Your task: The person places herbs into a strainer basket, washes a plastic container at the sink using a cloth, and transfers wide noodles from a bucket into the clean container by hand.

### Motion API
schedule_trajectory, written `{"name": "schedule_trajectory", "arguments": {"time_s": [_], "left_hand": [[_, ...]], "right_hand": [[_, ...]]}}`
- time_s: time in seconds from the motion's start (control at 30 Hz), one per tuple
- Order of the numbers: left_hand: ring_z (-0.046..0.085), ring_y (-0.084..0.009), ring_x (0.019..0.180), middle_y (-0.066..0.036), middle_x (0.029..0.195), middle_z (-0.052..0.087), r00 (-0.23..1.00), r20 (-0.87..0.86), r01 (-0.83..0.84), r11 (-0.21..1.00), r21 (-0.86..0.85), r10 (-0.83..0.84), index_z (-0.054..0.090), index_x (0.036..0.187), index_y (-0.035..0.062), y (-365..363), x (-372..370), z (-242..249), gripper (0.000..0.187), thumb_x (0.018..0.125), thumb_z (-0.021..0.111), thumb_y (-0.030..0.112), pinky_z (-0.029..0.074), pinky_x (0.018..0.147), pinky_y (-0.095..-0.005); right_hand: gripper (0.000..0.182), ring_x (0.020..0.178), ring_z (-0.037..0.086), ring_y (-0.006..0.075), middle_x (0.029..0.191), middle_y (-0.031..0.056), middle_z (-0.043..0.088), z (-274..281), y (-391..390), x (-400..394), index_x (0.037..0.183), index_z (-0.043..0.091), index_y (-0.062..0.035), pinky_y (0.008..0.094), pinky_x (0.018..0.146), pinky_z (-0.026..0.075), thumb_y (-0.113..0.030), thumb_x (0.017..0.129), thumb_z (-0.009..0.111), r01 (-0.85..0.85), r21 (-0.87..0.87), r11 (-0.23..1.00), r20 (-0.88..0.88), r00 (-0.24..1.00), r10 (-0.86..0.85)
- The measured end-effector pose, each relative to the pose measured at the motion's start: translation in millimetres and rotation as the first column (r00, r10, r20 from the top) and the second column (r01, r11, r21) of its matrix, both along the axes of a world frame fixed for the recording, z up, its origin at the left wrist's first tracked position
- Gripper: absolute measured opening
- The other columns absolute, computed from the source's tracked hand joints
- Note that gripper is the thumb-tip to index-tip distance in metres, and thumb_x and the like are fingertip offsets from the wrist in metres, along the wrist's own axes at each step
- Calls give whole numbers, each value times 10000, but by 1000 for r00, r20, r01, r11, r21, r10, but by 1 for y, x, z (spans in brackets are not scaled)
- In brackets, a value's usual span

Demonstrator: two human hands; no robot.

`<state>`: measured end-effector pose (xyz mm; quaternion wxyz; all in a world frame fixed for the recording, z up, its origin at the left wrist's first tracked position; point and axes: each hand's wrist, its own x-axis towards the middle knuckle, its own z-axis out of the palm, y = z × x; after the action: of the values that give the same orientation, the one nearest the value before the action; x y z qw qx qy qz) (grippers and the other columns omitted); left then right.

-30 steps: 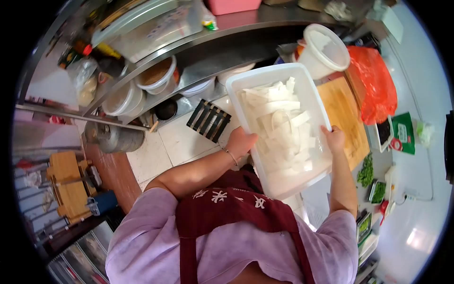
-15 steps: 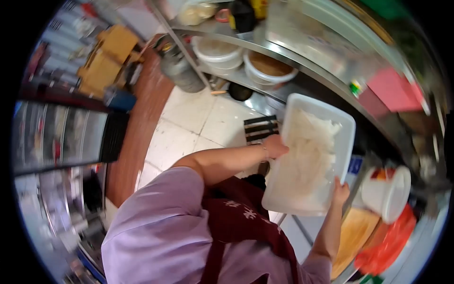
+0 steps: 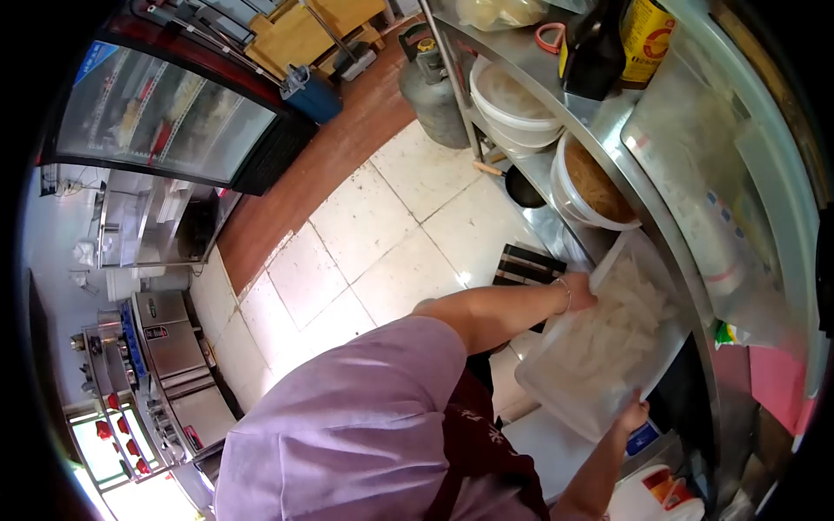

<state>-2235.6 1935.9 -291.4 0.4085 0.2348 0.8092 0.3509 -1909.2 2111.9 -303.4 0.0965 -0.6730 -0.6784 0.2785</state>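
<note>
A translucent white plastic tub (image 3: 556,382) with pale, flat pieces (image 3: 618,317) inside is held between both hands. My left hand (image 3: 577,293) grips its left rim, with a bracelet at the wrist. At the lower right, my right hand (image 3: 632,412) is closed on the tub's near rim. The tub's far end reaches the edge of the metal shelving, below the upper shelf and beside a round bucket of brown contents (image 3: 595,182).
A gas cylinder (image 3: 439,95) stands beyond the shelving. Another white bucket (image 3: 517,100) and a dark pan (image 3: 525,187) are on the lower shelf. Dark bottles (image 3: 593,52) stand above. A black slatted object (image 3: 528,265) is near the floor. A glass-door fridge (image 3: 161,108) is at upper left.
The view has swung round to the right. The tub, still in both hands, has moved toward the shelving, and its far end is now at the lower shelf beside the brown-filled bucket.
</note>
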Motion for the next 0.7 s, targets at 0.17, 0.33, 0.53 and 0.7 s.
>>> {"name": "schedule_trajectory", "arguments": {"time_s": [0.17, 0.33, 0.53, 0.7], "left_hand": [[634, -300, 775, -192, 836, 654, 998, -32, 50, 978, -203, -58, 659, 890, 14, 42, -28, -11, 463, 689, 636, 430, 516, 693, -389], [618, -306, 890, -230, 911, 629, 974, -15, -221, 961, 167, 227, 605, 954, 0, 46, -34, -36, 391, 737, 620, 325, 480, 749, -369], [598, -275, 928, -237, 1021, 596, 934, 222, -319, 933, 167, 280, 494, 1137, -49, -46, 3, -99, 554, 779, 617, 355, 471, 791, -321], [588, -231, 847, -176, 1033, 563, 433, 831, -339, 917, -209, 349, 323, 1290, -79, -62, 49, 9, 747, 807, 613, 411, 500, 758, -374]], "right_hand": [[486, 760, 599, 238, 857, 145, 665, -27, 34, -6, 907, 658, 37, 345, 757, 465, -423, 752, 678, -5, 28, 1000, 64, 998, 3], [177, 691, 578, 148, 845, 64, 642, -36, 54, -48, 838, 631, 28, 284, 640, 473, -91, 748, 726, 268, -237, 934, -552, 754, -356], [221, 716, 593, 168, 854, 83, 636, -38, 77, -69, 856, 611, 31, 292, 660, 483, -129, 755, 727, 266, -267, 926, -550, 748, -373], [310, 757, 597, 191, 921, 105, 628, -44, 95, -89, 941, 593, 54, 320, 686, 492, -152, 754, 729, 317, -270, 909, -488, 769, -413]]}}
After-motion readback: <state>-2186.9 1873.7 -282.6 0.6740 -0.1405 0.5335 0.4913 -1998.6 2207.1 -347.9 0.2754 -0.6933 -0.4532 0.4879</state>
